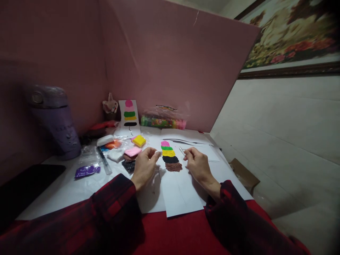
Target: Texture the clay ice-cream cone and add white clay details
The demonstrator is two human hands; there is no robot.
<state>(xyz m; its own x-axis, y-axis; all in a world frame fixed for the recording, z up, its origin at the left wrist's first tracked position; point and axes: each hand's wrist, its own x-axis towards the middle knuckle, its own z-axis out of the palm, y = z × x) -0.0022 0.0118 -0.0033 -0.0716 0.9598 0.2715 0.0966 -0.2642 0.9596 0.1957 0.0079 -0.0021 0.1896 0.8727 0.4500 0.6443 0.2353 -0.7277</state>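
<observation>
A white sheet of paper (pixel 183 198) lies in front of me, with bands of modelling clay (pixel 170 159) on it: pink at the top, then green, yellow, black and brown. My left hand (pixel 146 164) is closed at the left of the bands, pinching a small white lump of clay (pixel 157 154) between thumb and fingertips. On the other side, my right hand (pixel 196 161) grips a thin, pale stick-like tool (pixel 182 151) whose tip points up and left. The tool's exact kind is too small to tell. Both hands are just off the paper's sides.
To the left lie a yellow clay packet (pixel 139 141), a pink one (pixel 132 152), a purple one (pixel 87 171) and a pen (pixel 104 161). A picture card (pixel 129 118) leans at the back beside a colourful package (pixel 163 122). A purple bottle (pixel 57 124) stands far left.
</observation>
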